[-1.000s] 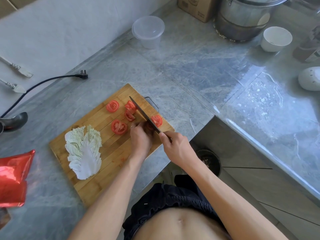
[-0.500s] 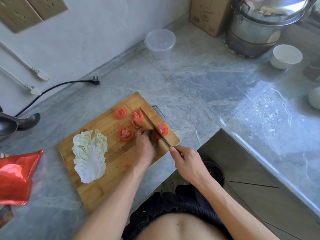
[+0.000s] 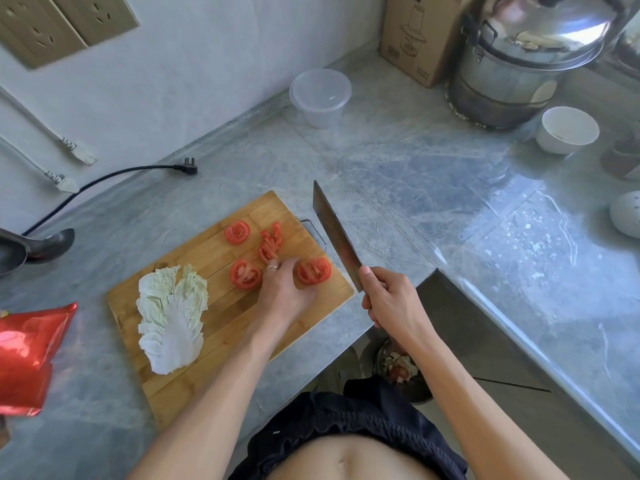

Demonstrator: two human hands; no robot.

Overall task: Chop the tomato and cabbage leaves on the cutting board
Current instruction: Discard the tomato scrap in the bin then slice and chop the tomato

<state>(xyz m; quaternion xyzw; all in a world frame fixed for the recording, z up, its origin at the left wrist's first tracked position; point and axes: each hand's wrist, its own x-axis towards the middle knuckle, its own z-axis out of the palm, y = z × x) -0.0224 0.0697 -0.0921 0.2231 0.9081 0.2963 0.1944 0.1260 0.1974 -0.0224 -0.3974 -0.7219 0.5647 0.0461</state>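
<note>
With the cleaver gripped in the right hand beyond the cutting board's right edge, the tomato slice pinched by the left hand should be steadied, fingers tucked back, while the cabbage leaves lie uncut near the left edge.

board: cutting board sits on the counter
left end: cabbage leaves
right end: tomato slices
cleaver: just off the board's right edge
behind: tub, pot, bowl
</note>
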